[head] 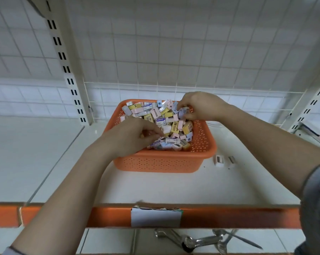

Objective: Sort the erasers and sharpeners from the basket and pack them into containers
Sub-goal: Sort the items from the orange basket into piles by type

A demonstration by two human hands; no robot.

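Both hands [131, 134] [197, 105] deep in the orange basket [164, 162], fingers curled pinching small pieces — best lifted out singly, kinds kept apart.

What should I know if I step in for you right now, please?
Left hand: in the basket, fingers curled among the pieces near its front; grip unclear.
Right hand: at the back right, pinching a small piece.
Basket on the shelf, still heaped with erasers and sharpeners.
Done: two white pieces lie on the shelf right of it.
Left: nearly all the sorting; no containers in view.
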